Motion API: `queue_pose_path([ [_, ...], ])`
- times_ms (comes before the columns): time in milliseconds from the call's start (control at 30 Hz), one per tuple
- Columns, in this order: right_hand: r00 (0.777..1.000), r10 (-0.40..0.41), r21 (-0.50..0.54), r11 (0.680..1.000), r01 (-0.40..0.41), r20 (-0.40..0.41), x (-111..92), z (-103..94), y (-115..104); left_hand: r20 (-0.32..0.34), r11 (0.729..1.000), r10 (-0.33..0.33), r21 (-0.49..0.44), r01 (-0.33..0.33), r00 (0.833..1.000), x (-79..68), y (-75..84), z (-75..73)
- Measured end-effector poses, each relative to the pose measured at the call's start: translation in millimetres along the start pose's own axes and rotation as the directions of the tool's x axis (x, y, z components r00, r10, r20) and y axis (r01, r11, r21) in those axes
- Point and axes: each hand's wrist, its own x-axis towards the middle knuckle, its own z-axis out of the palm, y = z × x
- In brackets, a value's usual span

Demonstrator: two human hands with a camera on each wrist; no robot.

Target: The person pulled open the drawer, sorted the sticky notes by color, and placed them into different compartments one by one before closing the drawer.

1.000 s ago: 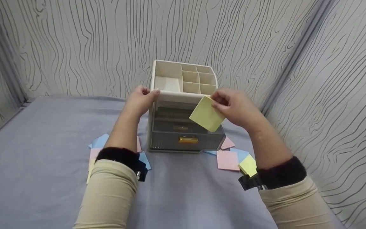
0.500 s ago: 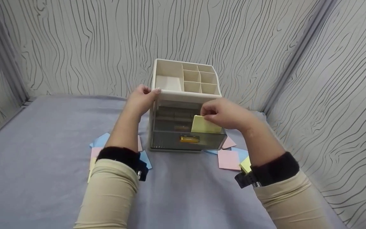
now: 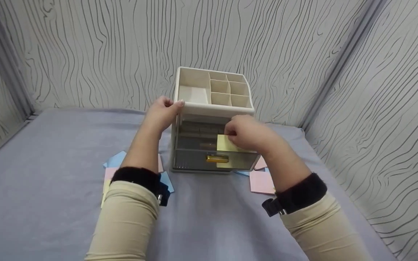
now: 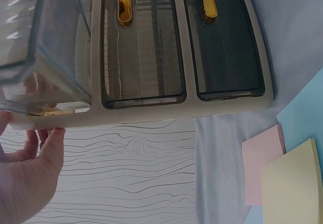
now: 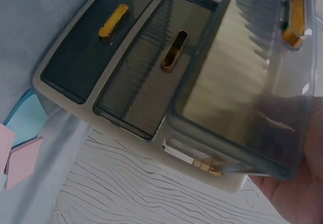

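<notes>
Our left grip [image 3: 162,113] is pinched on the front-left top edge of the organizer [image 3: 214,108], probably bracing it against tipping or sliding with the top drawer [image 3: 191,159] pulled out. Our right grip [image 3: 250,133] holds the yellow pad [image 3: 223,144] near its upper edge, likely so the lower part can go in first: pad's partly inside that drawer, right half, showing through the see-through front. Pink pads [image 3: 261,182] and blue pads [image 3: 115,159] lie on the table [image 3: 49,181] either side, presumably for easy reach.
</notes>
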Motion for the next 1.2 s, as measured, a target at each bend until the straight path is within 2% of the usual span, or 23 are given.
queue_pose_path([
  [100,1.000,-0.003,-0.048,0.999,0.003,-0.001,3.2,5.6,0.5,0.000,1.000,-0.006,-0.004,0.006,1.000,-0.2,-0.2,0.0],
  [400,0.993,0.080,-0.049,0.996,-0.076,0.084,10.0,10.1,-2.7,-0.002,1.000,-0.005,0.003,0.005,1.000,-0.9,0.9,-1.2],
  [700,0.983,0.087,-0.074,0.994,-0.076,0.160,13.7,12.8,-2.9,0.009,1.000,-0.016,0.008,0.016,1.000,-0.2,0.6,-1.1],
  [900,0.985,0.081,-0.084,0.994,-0.069,0.155,14.6,14.0,-2.4,0.004,1.000,-0.019,0.012,0.019,1.000,0.1,2.0,-1.6],
  [1067,0.984,0.090,-0.045,0.995,-0.084,0.152,12.9,13.9,-1.8,0.007,1.000,-0.025,0.007,0.025,1.000,-0.6,2.0,-1.6],
  [1200,0.993,0.041,0.010,0.999,-0.042,0.108,11.5,14.8,1.6,0.009,1.000,-0.021,0.002,0.021,1.000,-0.9,1.0,-1.8],
])
